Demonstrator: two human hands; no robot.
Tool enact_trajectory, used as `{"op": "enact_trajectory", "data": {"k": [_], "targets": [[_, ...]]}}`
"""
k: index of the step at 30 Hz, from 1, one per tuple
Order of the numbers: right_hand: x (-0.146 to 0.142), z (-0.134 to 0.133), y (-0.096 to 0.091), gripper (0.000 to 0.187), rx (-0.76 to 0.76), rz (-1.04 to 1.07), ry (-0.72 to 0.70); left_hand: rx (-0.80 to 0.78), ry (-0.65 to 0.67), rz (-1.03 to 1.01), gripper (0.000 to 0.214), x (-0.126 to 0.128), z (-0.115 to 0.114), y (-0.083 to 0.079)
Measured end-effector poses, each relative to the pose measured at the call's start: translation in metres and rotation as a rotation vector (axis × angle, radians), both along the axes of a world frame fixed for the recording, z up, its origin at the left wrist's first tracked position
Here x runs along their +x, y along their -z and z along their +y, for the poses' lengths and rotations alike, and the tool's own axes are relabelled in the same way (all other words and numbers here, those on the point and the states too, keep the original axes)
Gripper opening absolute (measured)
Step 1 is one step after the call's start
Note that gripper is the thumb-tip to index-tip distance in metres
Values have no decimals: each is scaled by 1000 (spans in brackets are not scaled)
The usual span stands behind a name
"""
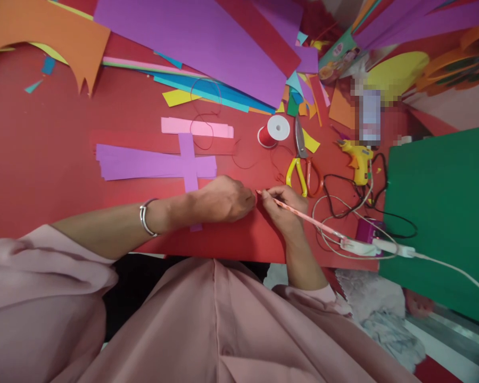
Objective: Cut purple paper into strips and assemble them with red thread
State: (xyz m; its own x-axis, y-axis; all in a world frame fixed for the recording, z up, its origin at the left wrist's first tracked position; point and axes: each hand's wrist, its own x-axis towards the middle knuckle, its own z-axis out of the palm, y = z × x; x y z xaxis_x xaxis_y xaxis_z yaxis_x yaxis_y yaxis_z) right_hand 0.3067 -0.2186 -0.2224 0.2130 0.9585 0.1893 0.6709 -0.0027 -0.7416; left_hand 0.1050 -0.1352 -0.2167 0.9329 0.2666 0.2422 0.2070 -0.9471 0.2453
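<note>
My right hand (pixel 284 205) is closed around a long pink pencil (pixel 303 214), its tip pointing left. Just left of that tip, my left hand (pixel 231 199) is closed with its fingertips pinched; whatever it holds is too small or hidden to make out. Beneath my left wrist and hand runs an upright purple paper strip (pixel 188 159). It crosses a fanned stack of purple strips (pixel 139 164). Above them lies a stack of pale pink strips (pixel 197 127). A white spool of red thread (pixel 278 127) stands beyond my hands, with loose thread curling over the red table.
Scissors (pixel 300 154) with yellow and red handles lie beyond my right hand. To the right are a yellow glue gun (pixel 358 159), tangled cables, a white power plug (pixel 359 246) and a green board (pixel 443 213). Large coloured sheets (pixel 207 42) and scraps cover the back.
</note>
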Motion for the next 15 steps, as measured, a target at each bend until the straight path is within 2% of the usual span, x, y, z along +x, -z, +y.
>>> {"op": "enact_trajectory", "data": {"k": [4,9,12,15], "targets": [[-1,2,-1,21,31,-31,-19,-24,-14,-12,32,-1,0,1],[1,4,-3,21,32,-15,-56,38,-12,-57,32,1,-1,4],[1,2,-2,22,11,-11,-25,58,-11,-90,32,1,-1,6],[1,1,-2,23,25,14,65,41,-6,-87,34,1,-1,7]]}}
